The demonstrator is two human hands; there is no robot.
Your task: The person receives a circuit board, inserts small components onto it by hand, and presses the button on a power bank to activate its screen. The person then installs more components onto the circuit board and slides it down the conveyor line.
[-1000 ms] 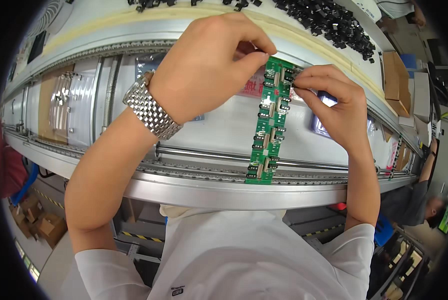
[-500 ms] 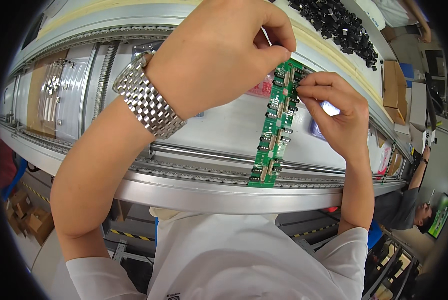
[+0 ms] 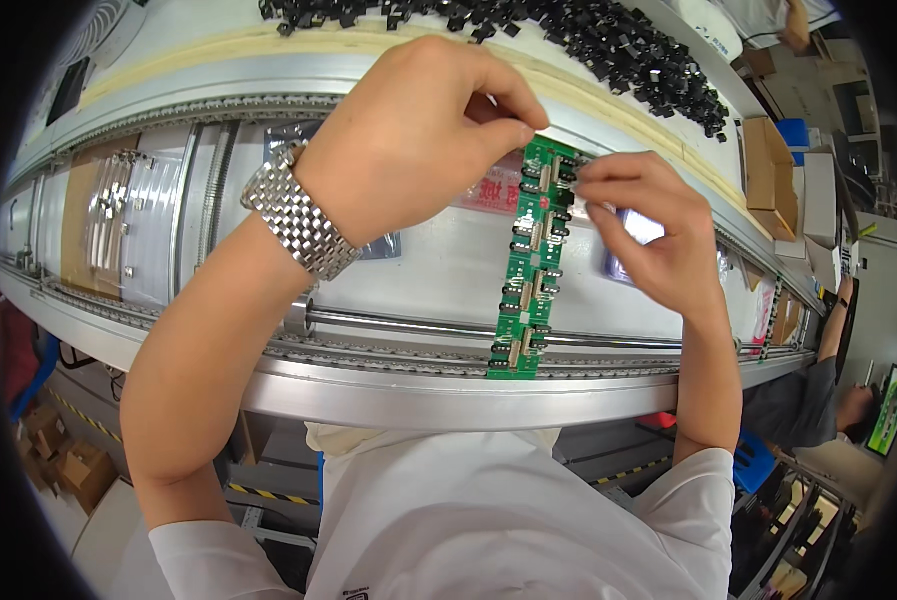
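A long green circuit board [image 3: 525, 290] lies across the metal rails, with rows of black parts and pale connectors on it. My left hand [image 3: 424, 130], with a silver watch [image 3: 304, 222] on its wrist, is at the board's far end. Its thumb and forefinger are pinched together there; anything between them is hidden. Beside the board's right edge, near its far end, is my right hand [image 3: 654, 225]. Its fingers are bent, the forefinger close to a black part on the board, and the thumb tip stands a little apart.
A heap of small black parts [image 3: 649, 70] lies on the surface beyond the far rail. Front rail [image 3: 419, 400] runs before me. Under the board are a red-printed bag [image 3: 496, 190] and a purple-edged package [image 3: 621, 262]. Cardboard box [image 3: 771, 180] and another person's arm [image 3: 837, 330] appear at right.
The view has shifted, so more of the black heap shows and the board appears farther left. My right thumb has parted slightly from the forefinger. The left hand stays pinched at the board's far end.
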